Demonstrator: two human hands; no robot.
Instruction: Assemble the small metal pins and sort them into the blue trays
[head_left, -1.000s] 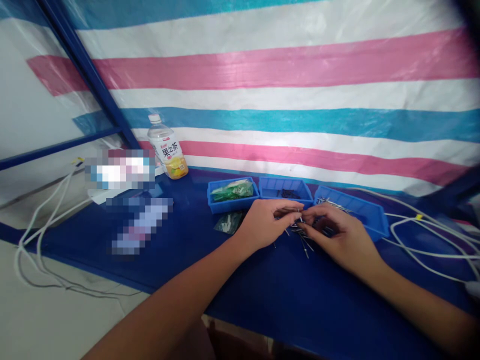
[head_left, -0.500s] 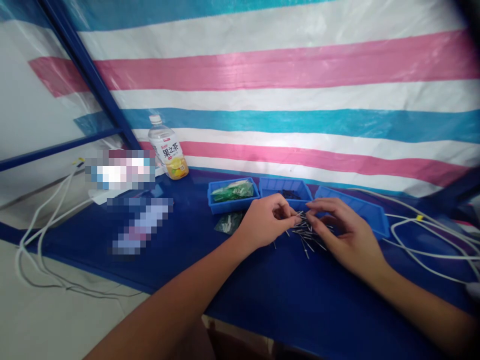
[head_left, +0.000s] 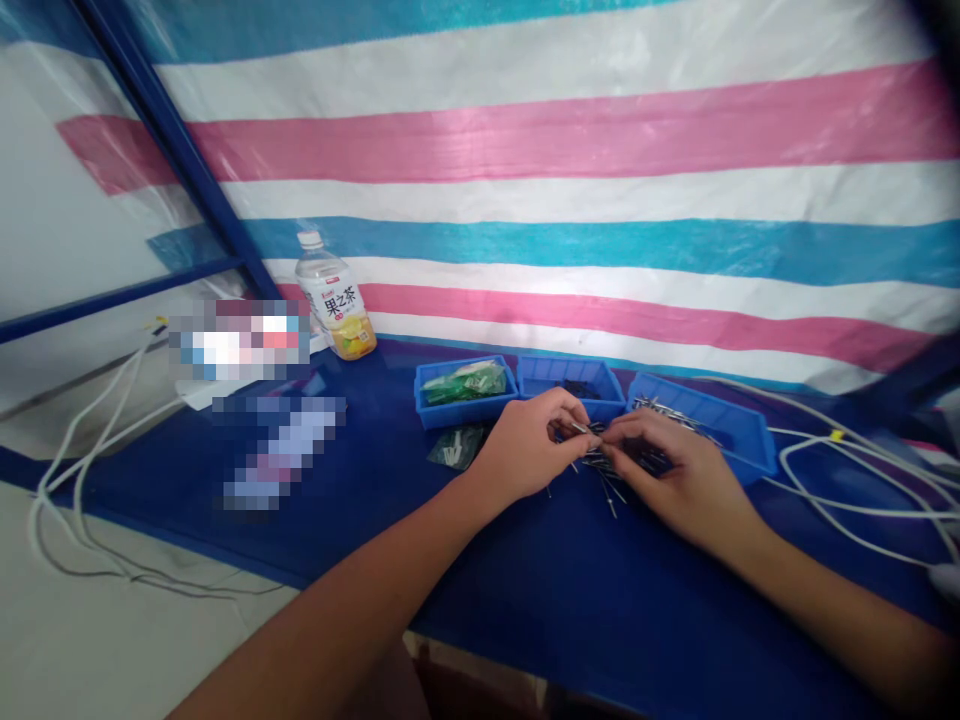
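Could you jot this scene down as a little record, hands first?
Left hand: pinching a thin piece, too small to identify
Right hand: close up to the left; hold unclear
Below hands: loose pile of thin rods on blue table
Left bin: green packets
Middle bin: small dark pieces
Right bin: metallic rods
Before left bin: small see-through bag
Back left: capped bottle

Pink, blue and white striped sheet (head_left: 525, 148) behind worktop (head_left: 585, 590). White-capped bottle (head_left: 341, 308) standing toward back left, near blue metal post (head_left: 166, 140). White cables (head_left: 45, 490) loop at far left; second cable bundle (head_left: 862, 506) at right, yellow tag (head_left: 836, 436) on it.
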